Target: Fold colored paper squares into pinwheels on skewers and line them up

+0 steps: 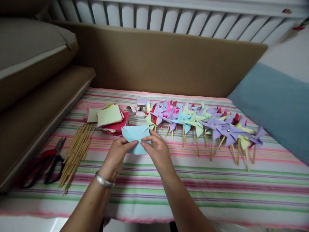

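Note:
Both my hands hold a light blue paper square (135, 133) with cut corners above the striped cloth (217, 183). My left hand (117, 156), with a silver bracelet on the wrist, pinches its lower left edge. On the lower right part, the fingers of my right hand (156, 149) press a flap toward the paper's middle. Just behind the paper lies a stack of coloured paper squares (109, 117). A row of finished paper pinwheels (205, 124) on wooden sticks stretches to the right.
A bundle of wooden sticks (77, 151) lies to the left, with red-handled pliers and black scissors (48, 162) beside it. Brown cushions (36, 96) rise on the left and behind. A blue pillow (275, 103) sits at the right. A small white object (138, 111) lies behind the stack.

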`<state>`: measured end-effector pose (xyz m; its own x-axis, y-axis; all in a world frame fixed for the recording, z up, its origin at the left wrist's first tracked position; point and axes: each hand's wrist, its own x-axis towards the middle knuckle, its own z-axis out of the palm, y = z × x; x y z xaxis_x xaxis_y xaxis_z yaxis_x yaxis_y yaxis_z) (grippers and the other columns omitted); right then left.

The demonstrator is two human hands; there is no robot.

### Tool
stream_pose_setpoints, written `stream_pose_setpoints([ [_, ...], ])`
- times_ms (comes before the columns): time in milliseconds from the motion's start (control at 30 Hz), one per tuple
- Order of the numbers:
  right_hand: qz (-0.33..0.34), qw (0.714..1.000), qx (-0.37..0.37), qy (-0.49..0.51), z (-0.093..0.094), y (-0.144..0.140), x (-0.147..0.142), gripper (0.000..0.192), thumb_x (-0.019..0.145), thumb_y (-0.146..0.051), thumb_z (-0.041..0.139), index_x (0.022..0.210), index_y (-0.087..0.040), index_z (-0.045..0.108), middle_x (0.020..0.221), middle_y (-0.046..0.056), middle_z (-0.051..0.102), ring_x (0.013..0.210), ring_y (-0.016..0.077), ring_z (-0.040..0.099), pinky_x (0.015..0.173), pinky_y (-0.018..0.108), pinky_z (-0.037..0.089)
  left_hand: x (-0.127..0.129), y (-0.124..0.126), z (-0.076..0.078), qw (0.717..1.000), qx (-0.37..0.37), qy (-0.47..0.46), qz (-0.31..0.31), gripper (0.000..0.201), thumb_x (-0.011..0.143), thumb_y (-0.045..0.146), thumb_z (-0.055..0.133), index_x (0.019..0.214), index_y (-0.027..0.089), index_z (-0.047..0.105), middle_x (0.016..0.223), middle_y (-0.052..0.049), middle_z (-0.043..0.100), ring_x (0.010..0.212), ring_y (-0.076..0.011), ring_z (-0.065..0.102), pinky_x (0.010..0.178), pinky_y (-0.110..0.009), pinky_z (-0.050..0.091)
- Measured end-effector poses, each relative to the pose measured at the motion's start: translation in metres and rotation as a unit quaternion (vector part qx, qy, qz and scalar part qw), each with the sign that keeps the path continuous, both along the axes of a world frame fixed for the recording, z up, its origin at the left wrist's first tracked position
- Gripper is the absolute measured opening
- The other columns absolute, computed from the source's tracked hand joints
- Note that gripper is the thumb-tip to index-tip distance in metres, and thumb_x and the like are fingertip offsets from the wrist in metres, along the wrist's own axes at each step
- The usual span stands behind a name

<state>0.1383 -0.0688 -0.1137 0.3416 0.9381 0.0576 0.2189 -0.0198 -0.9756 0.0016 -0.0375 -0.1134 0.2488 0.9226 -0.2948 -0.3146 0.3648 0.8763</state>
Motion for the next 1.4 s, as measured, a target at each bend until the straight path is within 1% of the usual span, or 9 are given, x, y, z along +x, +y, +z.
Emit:
stream_pose_setpoints([
  [167,-0.002,1.000,-0.015,0.001,0.0000,0.0014,0.0008,0.008,0.064,-0.028,0.066,0.067,-0.021,0.069,0.129,0.011,0.052,0.122,0.0282,0.045,0.097,0.042,0.036,0.0040,-0.0028,0.0010,1.000,0.015,0.010,-0.015,0.018,0.059,0.024,0.077,0.073,0.014,0.073,0.071,-0.004,0.073,0.062,-0.0117,0.060,0.065,-0.023,0.046],
  [333,-0.006,1.000,-0.006,0.030,-0.0054,0.0037,0.0005,0.009,0.064,-0.027,0.066,0.068,-0.020,0.068,0.127,0.013,0.052,0.121,0.0275,0.046,0.099,0.042,0.034,0.0062,-0.0042,0.0042,0.999,0.032,0.019,-0.024,0.015,0.060,0.023,0.077,0.072,0.015,0.073,0.072,-0.002,0.073,0.063,-0.0115,0.060,0.066,-0.023,0.046],
  [533,-0.003,0.997,-0.008,0.075,-0.0064,0.0030,-0.0022,0.007,0.063,-0.027,0.068,0.064,-0.020,0.065,0.119,0.008,0.058,0.117,0.0274,0.049,0.096,0.042,0.036,0.0069,-0.0044,0.0025,0.999,0.035,0.032,-0.004,0.014,0.060,0.024,0.076,0.070,0.015,0.073,0.067,-0.001,0.072,0.059,-0.0105,0.058,0.062,-0.022,0.044],
  [633,-0.010,0.987,-0.010,0.160,-0.0058,0.0036,-0.0030,0.019,0.062,-0.030,0.070,0.078,-0.022,0.064,0.106,0.006,0.064,0.104,0.0257,0.056,0.089,0.040,0.041,0.0065,-0.0028,0.0014,0.999,0.025,0.026,0.011,0.015,0.059,0.024,0.076,0.071,0.015,0.073,0.066,-0.001,0.072,0.058,-0.0108,0.058,0.062,-0.022,0.044],
  [767,-0.018,0.945,-0.042,0.324,-0.0017,0.0043,-0.0008,0.053,0.060,-0.030,0.073,0.109,-0.023,0.054,0.093,0.003,0.066,0.087,0.0217,0.062,0.075,0.034,0.047,0.0072,-0.0011,0.0030,1.000,0.021,0.011,0.017,0.015,0.059,0.022,0.075,0.072,0.015,0.073,0.066,-0.002,0.072,0.061,-0.0124,0.059,0.066,-0.024,0.046],
  [867,0.025,0.925,-0.050,0.377,0.0004,0.0040,0.0008,0.059,0.058,-0.025,0.075,0.113,-0.021,0.053,0.088,0.002,0.068,0.082,0.0205,0.062,0.071,0.031,0.048,0.0080,-0.0013,0.0030,0.999,0.023,0.028,0.012,0.013,0.059,0.022,0.075,0.069,0.015,0.072,0.065,-0.002,0.071,0.059,-0.0119,0.058,0.064,-0.024,0.045],
  [1000,0.027,0.928,-0.031,0.371,-0.0020,0.0034,-0.0001,0.065,0.056,-0.018,0.075,0.116,-0.022,0.050,0.092,0.001,0.067,0.083,0.0198,0.062,0.071,0.030,0.048,0.0076,-0.0027,0.0011,0.998,0.038,0.059,-0.009,0.012,0.059,0.022,0.074,0.068,0.014,0.072,0.066,-0.002,0.071,0.060,-0.0124,0.057,0.063,-0.024,0.043],
  [1167,0.019,0.933,-0.043,0.357,-0.0052,0.0036,-0.0012,0.069,0.054,-0.018,0.074,0.118,-0.022,0.047,0.096,0.002,0.067,0.088,0.0219,0.062,0.074,0.032,0.049,0.0073,-0.0038,0.0029,0.996,0.031,0.086,-0.022,0.014,0.057,0.024,0.075,0.067,0.014,0.071,0.066,-0.002,0.070,0.059,-0.0135,0.057,0.062,-0.025,0.042],
  [1400,-0.012,0.928,-0.007,0.372,-0.0059,0.0058,-0.0026,0.063,0.056,-0.019,0.072,0.115,-0.022,0.049,0.093,0.001,0.069,0.084,0.0213,0.064,0.077,0.035,0.050,0.0031,-0.0016,0.0057,0.999,-0.016,0.021,-0.028,0.019,0.059,0.028,0.076,0.071,0.014,0.070,0.063,-0.002,0.068,0.056,-0.0106,0.055,0.057,-0.021,0.039],
])
